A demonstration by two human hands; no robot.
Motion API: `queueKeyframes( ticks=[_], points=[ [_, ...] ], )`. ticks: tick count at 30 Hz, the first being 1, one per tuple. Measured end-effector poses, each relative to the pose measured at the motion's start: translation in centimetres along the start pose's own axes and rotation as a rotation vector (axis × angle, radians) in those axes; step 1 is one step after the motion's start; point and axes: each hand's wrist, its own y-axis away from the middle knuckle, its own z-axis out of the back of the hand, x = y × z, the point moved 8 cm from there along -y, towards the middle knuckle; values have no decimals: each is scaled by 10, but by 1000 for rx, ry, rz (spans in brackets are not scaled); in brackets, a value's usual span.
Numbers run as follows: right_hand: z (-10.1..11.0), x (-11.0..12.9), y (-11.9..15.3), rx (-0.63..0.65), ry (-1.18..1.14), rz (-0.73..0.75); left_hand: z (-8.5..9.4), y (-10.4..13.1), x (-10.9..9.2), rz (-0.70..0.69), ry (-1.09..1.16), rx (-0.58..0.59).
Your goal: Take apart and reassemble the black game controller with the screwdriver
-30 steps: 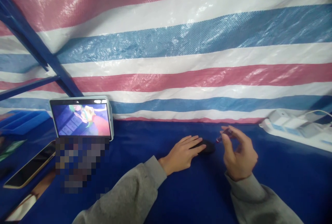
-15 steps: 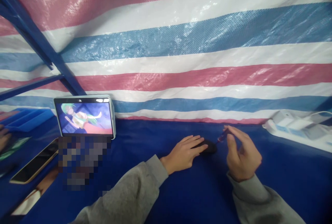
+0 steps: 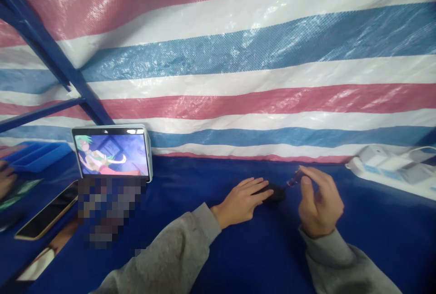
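Fingers spread forward, my left hand (image 3: 241,201) lies over a black computer mouse (image 3: 274,193) on the blue tabletop (image 3: 262,248), pressing it down. Part of the mouse is hidden under the fingers. To its right, my right hand (image 3: 320,198) pinches a small screwdriver (image 3: 293,179) with a see-through, reddish-purple handle. The screwdriver slants down to the left, its tip at the right end of the mouse; contact cannot be made out clearly.
A tablet (image 3: 111,153) stands playing a cartoon at the left. Nearby lie a phone (image 3: 49,210) and a blue divided tray (image 3: 39,155), with another person's hand (image 3: 6,178) at the edge. A white power strip (image 3: 391,171) with plugs sits right. Striped sheeting (image 3: 245,99) hangs behind.
My right hand and the screwdriver have shifted very slightly, the handle showing a bit more now. My left hand stays on the mouse. The tablet's picture has changed.
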Motion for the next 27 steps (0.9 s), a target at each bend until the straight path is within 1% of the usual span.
queueKeyframes(
  ticks=[3, 6, 11, 17, 20, 24, 27],
  points=[
    [-1, 2, -1, 8, 22, 3, -1, 0, 1, -2, 1, -1],
    [-1, 6, -2, 8, 48, 37, -2, 0, 1, -7, 5, -11],
    [1, 6, -2, -1, 61, 60, -1, 1, 1, -5, 7, -11],
    [-1, 9, -3, 17, -3, 41, -2, 0, 1, -4, 3, -12],
    [-1, 9, -3, 11, 20, 39, -2, 0, 2, -9, 0, -14],
    [2, 4, -1, -14, 32, 12, -1, 1, 2, -9, 2, -20],
    [-1, 1, 0, 22, 2, -11, 0, 0, 1, -8, 3, -23]
  ],
)
